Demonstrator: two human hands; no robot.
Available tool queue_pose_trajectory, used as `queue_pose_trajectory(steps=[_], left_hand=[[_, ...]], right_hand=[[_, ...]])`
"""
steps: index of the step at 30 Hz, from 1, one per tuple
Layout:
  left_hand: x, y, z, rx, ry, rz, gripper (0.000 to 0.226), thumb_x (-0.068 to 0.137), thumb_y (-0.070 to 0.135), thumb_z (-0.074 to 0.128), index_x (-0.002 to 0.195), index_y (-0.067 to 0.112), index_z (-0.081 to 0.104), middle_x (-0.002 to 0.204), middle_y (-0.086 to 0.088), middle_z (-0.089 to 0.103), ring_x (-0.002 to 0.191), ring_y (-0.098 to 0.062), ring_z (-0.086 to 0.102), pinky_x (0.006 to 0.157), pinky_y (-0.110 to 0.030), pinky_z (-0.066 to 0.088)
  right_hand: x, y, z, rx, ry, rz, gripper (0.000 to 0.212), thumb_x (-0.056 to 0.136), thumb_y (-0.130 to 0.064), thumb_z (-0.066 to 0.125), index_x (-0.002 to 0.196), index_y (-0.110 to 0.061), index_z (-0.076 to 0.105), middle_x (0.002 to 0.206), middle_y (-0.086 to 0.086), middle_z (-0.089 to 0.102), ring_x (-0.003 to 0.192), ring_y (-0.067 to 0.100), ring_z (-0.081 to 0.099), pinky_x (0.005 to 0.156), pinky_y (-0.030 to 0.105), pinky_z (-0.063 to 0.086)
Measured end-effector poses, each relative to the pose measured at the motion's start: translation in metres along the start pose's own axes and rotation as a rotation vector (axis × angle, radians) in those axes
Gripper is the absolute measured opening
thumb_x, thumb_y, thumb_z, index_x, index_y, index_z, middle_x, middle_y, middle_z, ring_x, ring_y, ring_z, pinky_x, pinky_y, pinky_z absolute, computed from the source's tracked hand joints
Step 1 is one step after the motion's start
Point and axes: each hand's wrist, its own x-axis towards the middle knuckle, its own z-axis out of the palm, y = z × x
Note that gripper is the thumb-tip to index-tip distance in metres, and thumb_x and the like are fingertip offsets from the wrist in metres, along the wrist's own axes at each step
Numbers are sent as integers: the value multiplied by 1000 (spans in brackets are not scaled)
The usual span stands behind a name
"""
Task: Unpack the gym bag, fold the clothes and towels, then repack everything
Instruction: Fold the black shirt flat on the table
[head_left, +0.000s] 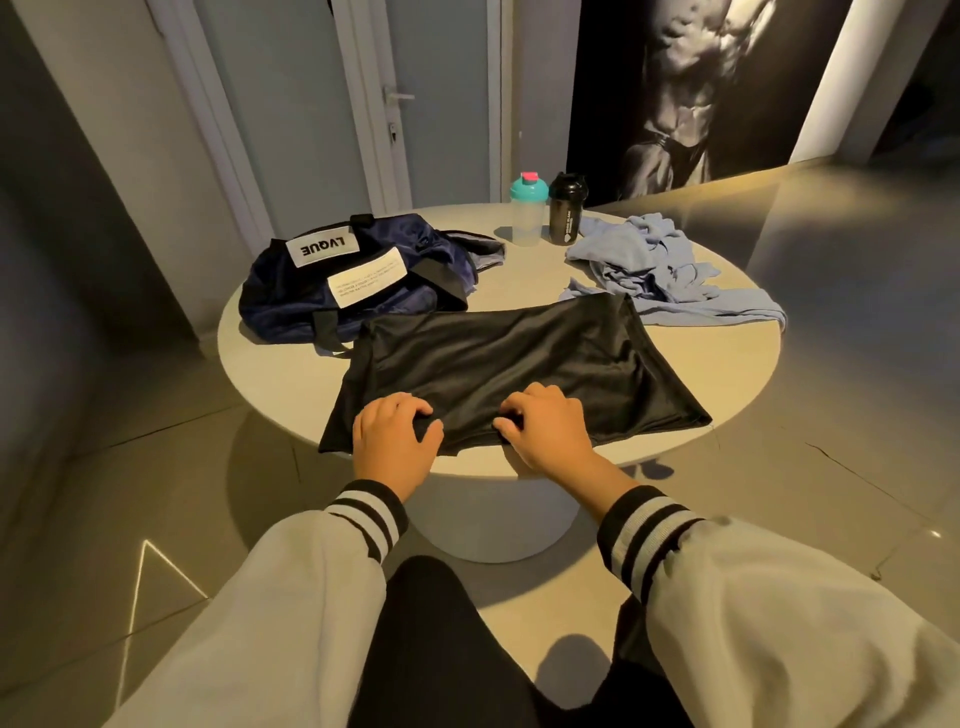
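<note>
Fabric covers the near half of the round table (727, 384): a black garment (509, 369) spread flat, its near edge reaching the table rim in front of me. My left hand (395, 441) has its fingers curled over that near edge and grips the cloth, thumb pointing inward. My right hand (545, 428) sits just beside it, fingertips bunching and pinching a fold of the same edge. The navy gym bag (358, 275) lies slumped on the far left of the table, its white labels facing up, its near side meeting the garment's far left corner. A crumpled heap of light blue clothes (654, 265) lies on the far right, touching the garment's far right corner. Between bag and heap stand two shakers side by side, upright: a clear one with a teal lid (528, 213) and a black one (566, 215).
</note>
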Motion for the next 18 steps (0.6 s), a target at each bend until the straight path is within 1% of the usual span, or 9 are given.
queue_pose_trajectory(steps=[3, 5, 7, 9, 12, 14, 16, 17, 18], left_hand=[[3, 2, 0, -17, -30, -11, 13, 98, 33, 56, 94, 24, 65, 113, 1, 65, 115, -22, 54, 108, -39, 35], [6, 5, -2, -33, -52, -31, 15, 101, 31, 53, 92, 24, 63, 110, 2, 64, 110, -21, 54, 106, -36, 35], [9, 6, -4, -69, -51, -56, 15, 103, 31, 51, 93, 25, 60, 105, 2, 63, 101, -18, 53, 102, -35, 38], [12, 8, -8, -112, -26, -72, 15, 104, 29, 50, 95, 23, 60, 99, 3, 62, 94, -17, 52, 95, -36, 45], [19, 11, -14, -120, 0, -78, 15, 105, 29, 46, 99, 22, 58, 94, 5, 59, 92, -20, 52, 86, -38, 49], [20, 11, -14, -77, -23, -66, 16, 106, 29, 44, 98, 23, 56, 88, 5, 58, 88, -19, 48, 93, -40, 46], [18, 8, -10, -39, -68, -21, 18, 106, 30, 42, 97, 23, 56, 88, 6, 60, 88, -17, 51, 110, -42, 36], [17, 5, -8, -29, -89, 12, 18, 106, 33, 43, 97, 24, 56, 94, 6, 62, 96, -18, 55, 117, -43, 29], [15, 2, -5, -17, -112, 43, 19, 105, 37, 43, 99, 26, 57, 103, 6, 64, 109, -19, 57, 122, -44, 21]], right_hand=[[1, -6, 2, 2, -8, 37, 24, 102, -40, 51, 114, -25, 66, 113, 1, 61, 111, 22, 51, 93, 39, 38], [4, -10, 2, -22, -32, 54, 21, 102, -35, 52, 114, -24, 65, 111, 2, 61, 109, 23, 51, 92, 39, 37], [5, -13, 3, -54, -36, 65, 17, 101, -31, 55, 113, -22, 63, 110, 2, 60, 108, 24, 51, 91, 39, 38], [6, -13, 2, -45, -15, 68, 12, 100, -28, 56, 109, -22, 62, 107, 2, 60, 105, 24, 51, 90, 38, 38], [9, -11, 3, 16, 8, 55, 3, 99, -20, 56, 99, -22, 59, 103, 3, 61, 100, 26, 54, 88, 38, 41], [11, -9, 5, 15, 29, 30, 7, 100, -22, 54, 105, -21, 59, 107, 4, 61, 102, 27, 55, 87, 39, 43], [11, -7, 7, 11, 25, 7, 19, 103, -28, 50, 118, -22, 60, 114, 5, 59, 107, 27, 53, 90, 39, 41], [12, -6, 9, 8, 18, 8, 23, 103, -30, 49, 121, -22, 60, 117, 5, 58, 110, 27, 52, 93, 39, 40], [12, -6, 10, 6, 18, 16, 24, 103, -30, 48, 123, -22, 59, 119, 4, 57, 111, 26, 52, 96, 39, 40]])
